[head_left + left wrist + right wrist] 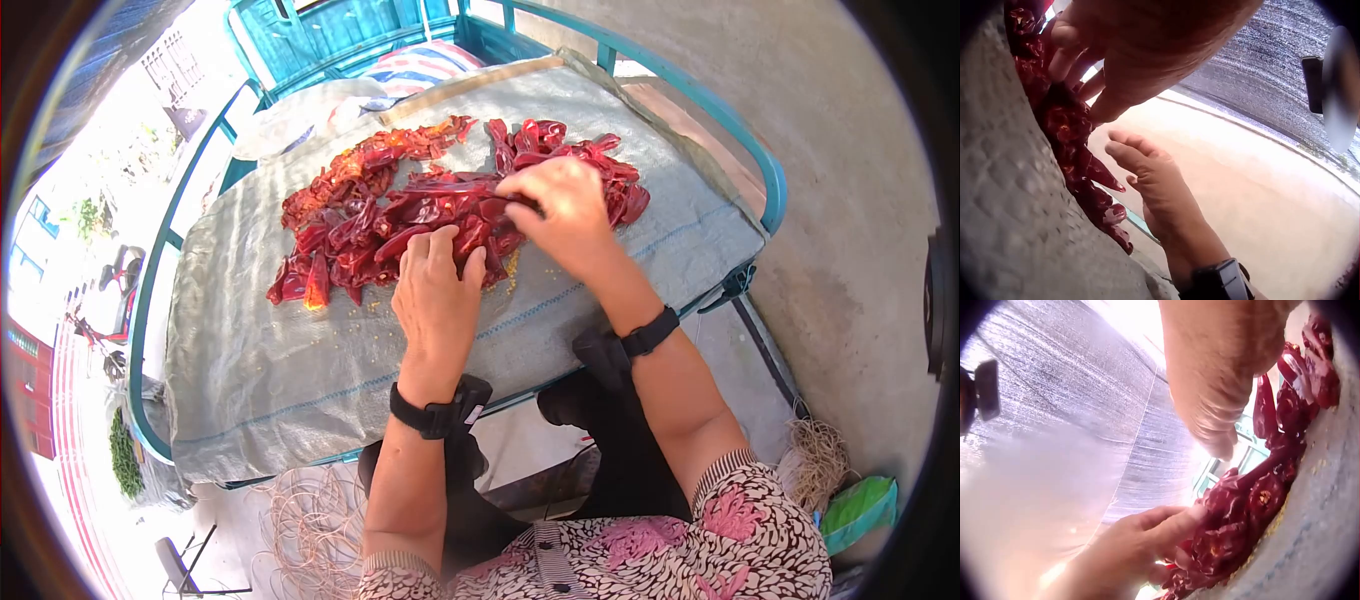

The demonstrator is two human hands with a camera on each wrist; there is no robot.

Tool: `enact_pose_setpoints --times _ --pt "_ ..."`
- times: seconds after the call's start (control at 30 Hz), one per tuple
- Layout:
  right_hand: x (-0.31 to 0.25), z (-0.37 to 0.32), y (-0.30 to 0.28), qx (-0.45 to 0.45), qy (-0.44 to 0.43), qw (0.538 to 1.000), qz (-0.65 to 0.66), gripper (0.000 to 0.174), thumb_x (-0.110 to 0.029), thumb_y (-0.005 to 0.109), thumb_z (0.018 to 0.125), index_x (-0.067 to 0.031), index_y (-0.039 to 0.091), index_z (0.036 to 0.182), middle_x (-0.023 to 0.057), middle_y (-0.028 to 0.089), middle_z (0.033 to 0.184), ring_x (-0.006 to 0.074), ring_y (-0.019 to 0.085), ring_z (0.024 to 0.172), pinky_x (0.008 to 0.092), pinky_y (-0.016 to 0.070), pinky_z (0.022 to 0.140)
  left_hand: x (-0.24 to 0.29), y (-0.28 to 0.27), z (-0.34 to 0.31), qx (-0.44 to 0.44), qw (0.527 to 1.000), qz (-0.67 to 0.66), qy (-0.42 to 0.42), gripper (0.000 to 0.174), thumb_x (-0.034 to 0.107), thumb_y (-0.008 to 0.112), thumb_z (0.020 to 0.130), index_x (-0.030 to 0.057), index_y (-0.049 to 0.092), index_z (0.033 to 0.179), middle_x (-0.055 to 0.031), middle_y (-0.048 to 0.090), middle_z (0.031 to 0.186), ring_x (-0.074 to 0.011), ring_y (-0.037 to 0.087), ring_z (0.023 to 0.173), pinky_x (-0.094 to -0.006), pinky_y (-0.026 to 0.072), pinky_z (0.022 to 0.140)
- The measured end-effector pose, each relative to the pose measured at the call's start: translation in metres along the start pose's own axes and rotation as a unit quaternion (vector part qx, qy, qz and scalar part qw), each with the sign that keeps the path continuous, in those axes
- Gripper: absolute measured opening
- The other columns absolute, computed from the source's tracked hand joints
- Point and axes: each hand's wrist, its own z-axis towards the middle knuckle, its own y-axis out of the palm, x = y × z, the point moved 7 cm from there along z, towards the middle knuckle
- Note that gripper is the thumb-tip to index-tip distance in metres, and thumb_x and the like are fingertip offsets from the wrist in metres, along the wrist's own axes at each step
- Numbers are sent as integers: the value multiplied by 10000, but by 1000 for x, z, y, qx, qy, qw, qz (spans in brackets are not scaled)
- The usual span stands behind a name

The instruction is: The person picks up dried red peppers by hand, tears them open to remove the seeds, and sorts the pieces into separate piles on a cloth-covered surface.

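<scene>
Dried red chili peppers (345, 238) lie heaped on a grey woven sheet (280, 370). My left hand (435, 295) rests on the near side of the heap, its fingers spread over the peppers; the right wrist view has this hand's fingertips (1192, 515) against a pepper. Just above the heap's right part is my right hand (570, 215), its fingers bent loosely and thumb apart. Seen from the left wrist, the right hand (1160, 187) stands off the peppers with nothing between its fingers. More whole peppers (615, 175) lie beyond it on the right.
Orange-red torn pepper pieces (360, 165) form a strip at the heap's back left. Scattered yellow seeds (513, 268) dot the sheet. A teal metal rail (700, 95) runs around the cart bed. Behind lie a striped bag (425, 62) and a whitish sack (300, 115).
</scene>
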Motion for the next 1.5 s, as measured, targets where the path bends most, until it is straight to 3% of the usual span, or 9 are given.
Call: enact_pose_setpoints --times 0.33,0.5,0.6,0.77,0.87,1.03,1.13,1.23,1.5 --pt "-14 -3 27 -38 -9 998 47 385 -21 724 755 -134 697 1122 52 689 1037 267 640 995 411 472 910 1 4 7 26 999 -2 19 144 154 661 902 79 674 1025 -94 635 1036 -317 641 966 -436 534 783" --pt "23 2 1 84 260 904 328 269 -11 667 887 -45 650 1154 76 653 1024 145 650 947 310 524 883 -4 -14 11 89 993 -83 4 122 118 638 924 78 671 1034 -104 643 1004 -324 642 925 -420 522 771" --pt "21 5 -31 193 146 968 -72 288 -105 711 884 -63 651 1163 125 627 1075 192 639 916 340 519 844 -6 -21 14 98 989 -114 -12 121 113 643 927 74 670 1039 -111 644 990 -329 641 905 -411 515 765" --pt "-11 10 -1 -61 151 942 294 380 -204 752 872 -95 655 1222 101 641 1101 229 636 910 330 515 836 -9 -14 14 64 986 -156 -6 147 94 646 926 50 667 1065 -126 645 978 -329 645 893 -406 514 765" --pt "-29 5 16 -97 -4 965 245 395 -202 748 882 -83 654 1248 69 662 1061 138 612 873 295 519 785 -8 -11 14 39 979 -199 4 176 87 652 920 35 664 1087 -136 645 979 -327 646 894 -405 515 766" --pt "12 3 11 5 253 895 367 351 -209 762 864 -42 682 1163 44 670 967 117 607 806 269 507 752 -8 -12 13 49 983 -177 15 229 131 704 883 34 663 1086 -134 636 1010 -327 646 907 -417 519 756" --pt "2 13 -30 168 51 980 -97 333 -204 746 864 -35 682 1143 119 700 899 222 682 791 323 531 719 0 -5 2 -59 998 -28 15 362 216 762 831 50 631 1126 -124 621 1024 -327 649 934 -432 532 752" --pt "17 8 -11 50 208 956 200 323 -198 743 860 -59 683 1145 98 702 862 224 674 721 336 530 674 4 6 -4 -125 991 48 -23 506 328 785 806 59 607 1195 -136 650 1043 -340 658 979 -454 520 802" --pt "-31 -12 20 -199 100 975 12 381 -222 724 809 -155 628 1171 86 672 954 315 696 837 440 567 709 -3 -1 -2 -61 997 -40 -28 398 166 643 853 70 571 1233 -146 655 1077 -351 672 933 -443 542 773"
